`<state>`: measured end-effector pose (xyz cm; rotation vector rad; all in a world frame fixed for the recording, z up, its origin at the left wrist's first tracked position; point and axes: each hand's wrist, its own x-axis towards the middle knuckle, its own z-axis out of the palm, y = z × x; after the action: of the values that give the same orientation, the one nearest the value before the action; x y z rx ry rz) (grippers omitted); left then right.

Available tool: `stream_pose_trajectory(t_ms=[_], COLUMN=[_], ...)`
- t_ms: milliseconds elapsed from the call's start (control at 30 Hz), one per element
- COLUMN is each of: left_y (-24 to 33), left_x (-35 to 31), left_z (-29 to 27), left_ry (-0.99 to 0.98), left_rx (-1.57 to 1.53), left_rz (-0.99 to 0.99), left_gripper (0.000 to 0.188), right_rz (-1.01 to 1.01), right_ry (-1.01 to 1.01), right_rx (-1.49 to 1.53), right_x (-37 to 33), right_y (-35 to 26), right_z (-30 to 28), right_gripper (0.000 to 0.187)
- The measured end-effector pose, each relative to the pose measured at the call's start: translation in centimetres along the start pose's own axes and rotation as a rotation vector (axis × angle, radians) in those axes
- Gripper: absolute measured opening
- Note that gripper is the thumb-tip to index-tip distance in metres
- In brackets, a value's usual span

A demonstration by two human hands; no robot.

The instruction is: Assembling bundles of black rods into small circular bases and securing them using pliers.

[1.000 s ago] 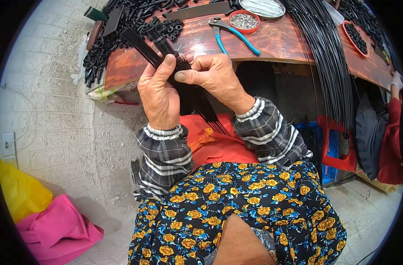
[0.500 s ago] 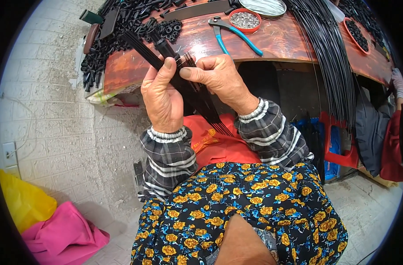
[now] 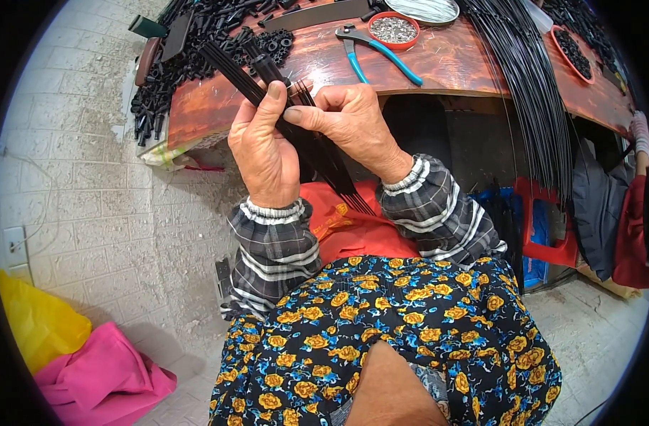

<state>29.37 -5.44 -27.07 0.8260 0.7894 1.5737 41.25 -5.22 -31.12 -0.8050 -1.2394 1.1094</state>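
Wood-grain desk [image 3: 445, 64] arcs across my view from 10 to 2 o'clock, with blue-handled pliers [image 3: 395, 61] at 1 o'clock, just beside a red bowl [image 3: 395, 47] of small metal pieces. At 11 o'clock from centre, my left grip [image 3: 267, 149] is clamped around a bundle of thin black rods [image 3: 321, 156], slanting from 11 down toward 5. On its 3 o'clock side, my right grip [image 3: 356, 128] pinches the bundle between thumb and curled forefinger.

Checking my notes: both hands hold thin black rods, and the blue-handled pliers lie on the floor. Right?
Not quite: the blue-handled pliers lie on the reddish table, as the head view shows. The left hand and right hand hold thin black rods.
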Motion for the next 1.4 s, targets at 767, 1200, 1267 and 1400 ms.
stream_pose_trajectory(t_ms=[767, 1200, 1267, 1400], left_y=[0.2, 0.0, -0.1, -0.3], left_x=[-0.5, 0.2, 0.4, 0.7], left_z=[-0.8, -1.2, -1.1, -1.4], left_ry=[0.003, 0.037, 0.033, 0.04], left_rx=[-0.088, -0.094, -0.103, -0.085], left_rz=[-0.069, -0.078, -0.087, -0.061], left_gripper=[0.018, 0.017, 0.017, 0.017], right_rz=[0.291, 0.195, 0.166, 0.075], right_ry=[-0.122, -0.057, -0.027, 0.017], right_rx=[0.191, 0.16, 0.155, 0.115], right_x=[0.5, 0.3, 0.3, 0.4], right_y=[-0.2, 0.8, 1.0, 1.1], right_z=[-0.6, 0.0, 0.2, 0.6], right_gripper=[0.032, 0.026, 0.025, 0.023])
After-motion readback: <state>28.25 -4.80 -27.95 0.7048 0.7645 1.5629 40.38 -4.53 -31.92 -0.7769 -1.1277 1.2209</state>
